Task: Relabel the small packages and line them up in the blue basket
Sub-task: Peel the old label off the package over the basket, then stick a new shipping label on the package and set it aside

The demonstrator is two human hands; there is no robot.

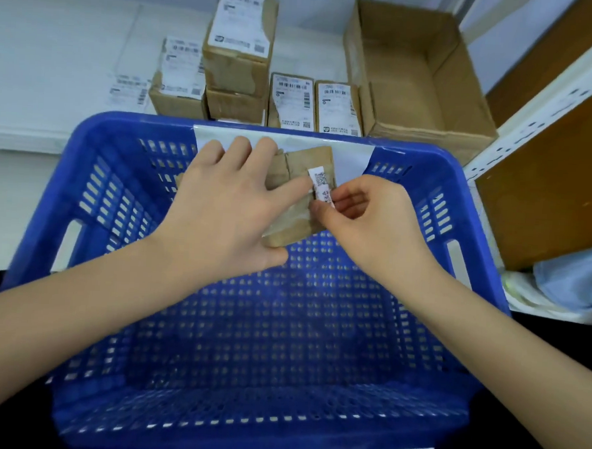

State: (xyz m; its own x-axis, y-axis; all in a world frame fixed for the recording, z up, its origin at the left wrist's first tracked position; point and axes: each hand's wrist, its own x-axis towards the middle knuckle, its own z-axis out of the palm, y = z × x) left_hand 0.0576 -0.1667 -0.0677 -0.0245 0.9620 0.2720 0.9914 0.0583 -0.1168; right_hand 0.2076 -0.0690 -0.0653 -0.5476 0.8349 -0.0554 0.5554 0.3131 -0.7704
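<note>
I see a blue perforated basket (94,186) filling the lower and middle frame. The one package in it is a small brown cardboard package (297,203) against the far wall, upper centre of the basket. My left hand (227,200) lies over the package with fingers spread and fairly straight, pressing it, index finger reaching toward the label. My right hand (367,217) has its fingers curled, thumb and fingertips pinching the lower end of a small white label strip (321,184) on the package's right side. The strip carries a QR-type code; its text is too small to read. A white sheet (350,151) is stuck on the basket's far rim.

Behind the basket, top centre, stand five small brown packages (238,49) with white shipping labels, barcodes and QR codes; the print is blurred, unreadable. A loose printed shipping label (128,92) lies at upper left. An open cardboard box (415,79) at upper right shows only bare cardboard inside. All of this sits on a white worktop (49,57).
</note>
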